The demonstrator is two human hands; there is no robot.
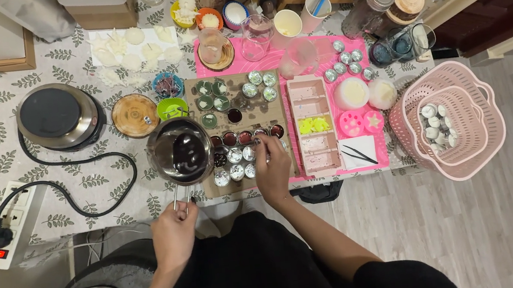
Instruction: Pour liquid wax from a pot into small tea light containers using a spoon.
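Left hand point(174, 227) grips pot point(181, 152) handle; right hand point(271, 167) pinches small cup point(261, 141) — beside pot.

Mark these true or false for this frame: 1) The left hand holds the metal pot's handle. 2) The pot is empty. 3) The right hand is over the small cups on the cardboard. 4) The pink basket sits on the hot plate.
1) True: the left hand grips the handle of the metal pot.
2) False: it holds dark liquid.
3) True: the right hand is at the small cups on the cardboard.
4) False: the pink basket is far right, the hot plate left.
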